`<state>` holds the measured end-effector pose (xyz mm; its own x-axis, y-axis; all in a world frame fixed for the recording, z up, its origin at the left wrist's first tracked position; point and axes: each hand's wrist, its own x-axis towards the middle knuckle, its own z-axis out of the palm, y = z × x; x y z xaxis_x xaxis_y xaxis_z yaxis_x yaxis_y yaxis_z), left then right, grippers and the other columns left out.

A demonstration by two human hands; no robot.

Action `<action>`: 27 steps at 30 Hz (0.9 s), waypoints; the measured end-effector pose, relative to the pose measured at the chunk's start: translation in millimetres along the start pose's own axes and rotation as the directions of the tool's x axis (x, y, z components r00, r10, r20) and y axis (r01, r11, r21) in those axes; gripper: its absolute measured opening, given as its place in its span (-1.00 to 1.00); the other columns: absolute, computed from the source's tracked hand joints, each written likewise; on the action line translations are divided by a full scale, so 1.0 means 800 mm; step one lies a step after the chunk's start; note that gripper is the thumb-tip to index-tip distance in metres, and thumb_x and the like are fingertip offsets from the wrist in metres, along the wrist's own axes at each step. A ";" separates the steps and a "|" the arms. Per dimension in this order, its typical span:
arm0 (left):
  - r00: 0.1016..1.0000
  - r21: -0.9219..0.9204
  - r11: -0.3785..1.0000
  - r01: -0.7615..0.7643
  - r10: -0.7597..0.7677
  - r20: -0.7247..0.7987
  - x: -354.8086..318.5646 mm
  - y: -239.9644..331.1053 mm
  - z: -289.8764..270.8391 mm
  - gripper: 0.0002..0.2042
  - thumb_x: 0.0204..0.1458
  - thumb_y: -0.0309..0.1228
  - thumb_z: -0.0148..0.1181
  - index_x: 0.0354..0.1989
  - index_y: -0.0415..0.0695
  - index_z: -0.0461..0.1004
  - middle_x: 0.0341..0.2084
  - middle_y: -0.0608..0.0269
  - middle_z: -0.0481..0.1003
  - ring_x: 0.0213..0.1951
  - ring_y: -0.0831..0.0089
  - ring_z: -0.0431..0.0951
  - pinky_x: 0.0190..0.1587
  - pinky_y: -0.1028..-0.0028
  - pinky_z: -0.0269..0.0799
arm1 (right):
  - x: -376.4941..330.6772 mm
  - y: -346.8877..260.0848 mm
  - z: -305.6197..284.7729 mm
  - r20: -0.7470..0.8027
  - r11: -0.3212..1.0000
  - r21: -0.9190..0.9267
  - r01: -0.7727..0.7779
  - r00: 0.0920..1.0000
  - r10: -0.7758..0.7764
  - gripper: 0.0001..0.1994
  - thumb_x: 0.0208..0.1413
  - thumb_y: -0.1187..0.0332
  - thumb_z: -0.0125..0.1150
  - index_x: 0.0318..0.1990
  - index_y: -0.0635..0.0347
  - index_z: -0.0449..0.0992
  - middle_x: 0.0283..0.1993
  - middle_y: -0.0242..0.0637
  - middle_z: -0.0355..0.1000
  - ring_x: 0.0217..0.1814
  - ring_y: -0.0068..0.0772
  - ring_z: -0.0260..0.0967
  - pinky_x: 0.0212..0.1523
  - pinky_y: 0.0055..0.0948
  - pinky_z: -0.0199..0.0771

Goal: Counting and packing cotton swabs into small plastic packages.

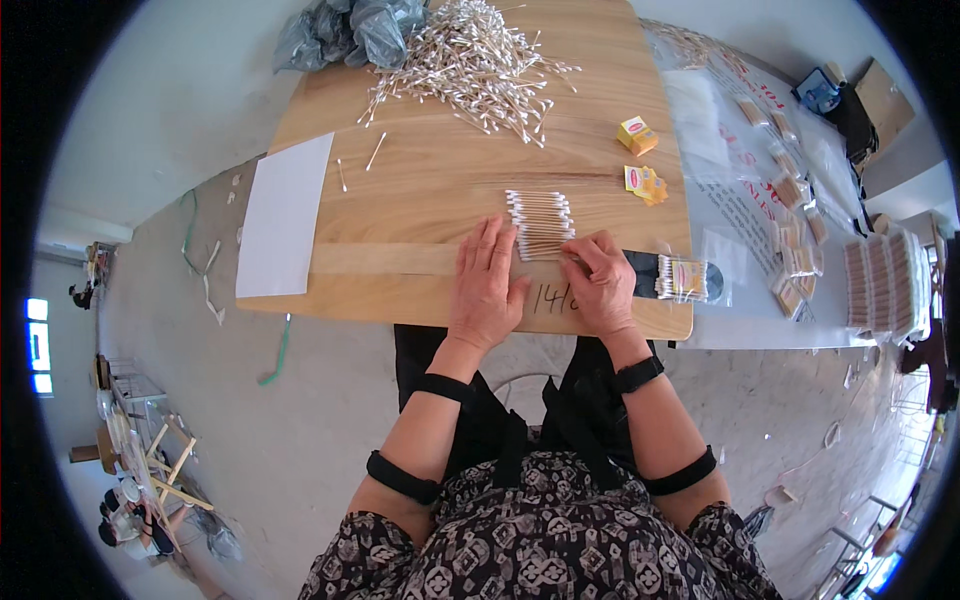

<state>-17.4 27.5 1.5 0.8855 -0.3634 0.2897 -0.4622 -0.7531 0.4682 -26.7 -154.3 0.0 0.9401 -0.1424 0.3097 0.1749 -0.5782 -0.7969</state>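
Observation:
A neat row of cotton swabs (541,222) lies on the wooden table (420,215), stacked one below another with their sticks running left to right. Flat on the table at the row's left ends, my left hand (487,283) has its fingers stretched out, the tips by the cotton heads. My right hand (603,285) is at the lower right end of the row, thumb and fingers pinched together. Whatever may be between those fingertips is too small to make out. Just right of that hand, a packed bundle of swabs with a yellow label (682,278) rests on a dark strip (643,272).
A big heap of loose swabs (470,65) covers the far part of the table, beside grey plastic bags (365,30). Yellow label cards (645,184) and a small yellow stack (637,135) lie right. White paper (285,215) lies left. Packed bundles (797,245) sit on plastic sheeting.

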 end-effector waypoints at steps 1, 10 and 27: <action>0.999 -0.041 0.999 -0.008 0.006 -0.044 -0.001 -0.003 0.000 -0.34 -0.03 -0.49 0.20 0.32 -0.17 0.17 0.35 0.00 0.12 0.39 -0.03 0.05 0.40 0.10 -0.04 | 0.000 0.001 0.001 0.001 1.000 -0.019 0.021 1.000 -0.021 -0.89 -0.02 0.44 0.27 -0.29 0.13 0.59 -0.33 -0.26 0.45 -0.26 -0.16 0.46 -0.26 -0.29 0.47; 0.997 -0.052 0.998 -0.041 0.038 -0.069 -0.003 -0.008 0.003 -0.53 -0.02 -0.42 0.22 0.14 -0.08 0.42 0.36 0.04 0.11 0.40 0.03 0.03 0.39 0.06 -0.07 | 0.002 -0.002 0.003 0.020 0.992 -0.104 0.072 0.997 -0.070 -0.91 -0.04 0.41 0.29 -0.34 0.10 0.58 -0.35 -0.29 0.40 -0.28 -0.16 0.43 -0.27 -0.26 0.45; 0.999 0.099 0.994 -0.033 0.033 0.002 0.003 0.003 -0.002 -0.54 0.09 -0.06 0.16 0.12 0.02 0.48 0.39 -0.01 0.03 0.43 -0.03 -0.08 0.39 -0.01 -0.14 | 0.001 -0.001 0.003 0.019 0.994 -0.088 0.068 0.998 -0.066 -0.93 -0.07 0.41 0.32 -0.38 0.09 0.59 -0.38 -0.29 0.39 -0.30 -0.18 0.43 -0.30 -0.26 0.44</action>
<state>-16.6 25.5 4.9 0.8696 -0.3892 0.3038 -0.4845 -0.7913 0.3730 -25.7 -152.2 -0.5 0.9318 -0.0885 0.3520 0.2118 -0.6550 -0.7253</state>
